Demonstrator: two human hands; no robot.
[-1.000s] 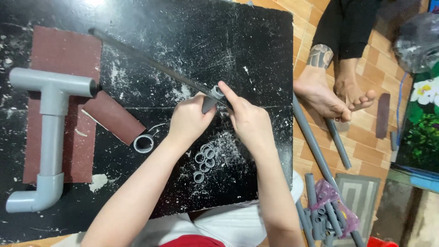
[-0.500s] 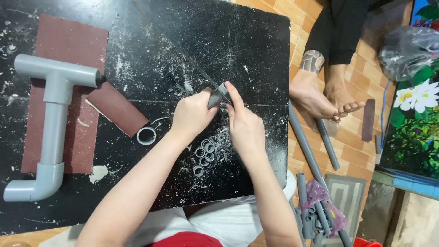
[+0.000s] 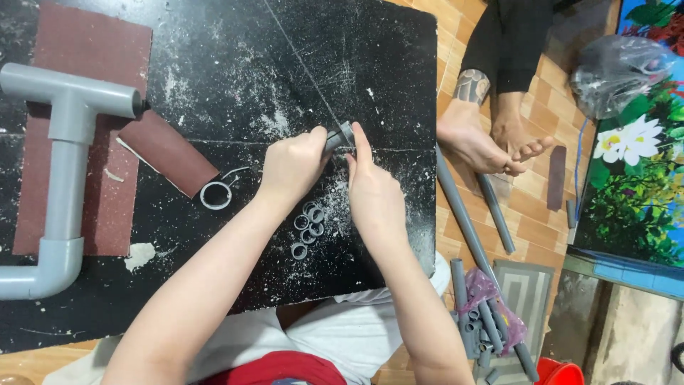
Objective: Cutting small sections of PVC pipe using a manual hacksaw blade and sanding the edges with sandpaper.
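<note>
My left hand (image 3: pixel 293 165) and my right hand (image 3: pixel 370 192) meet over a black dusty board (image 3: pixel 235 71). Together they pinch a short grey pipe piece (image 3: pixel 340 135) held between the fingertips. My right forefinger lies along its right side. Just below the hands lie several small grey pipe rings (image 3: pixel 308 228) in a cluster. A larger single ring (image 3: pixel 215 194) rests to the left of them.
A grey T-and-elbow pipe assembly (image 3: pixel 60 178) lies on red sandpaper (image 3: pixel 100 64) at the left, with a rolled sandpaper piece (image 3: pixel 167 153) beside it. Another person's feet (image 3: pixel 484 139) rest on the tiled floor at right, near long grey pipes (image 3: pixel 467 221) and a bag of pipe offcuts (image 3: pixel 488 314).
The long thin pipe seen a second ago is gone from my hands; only a short grey piece stays between my fingers. The view has shifted slightly.
</note>
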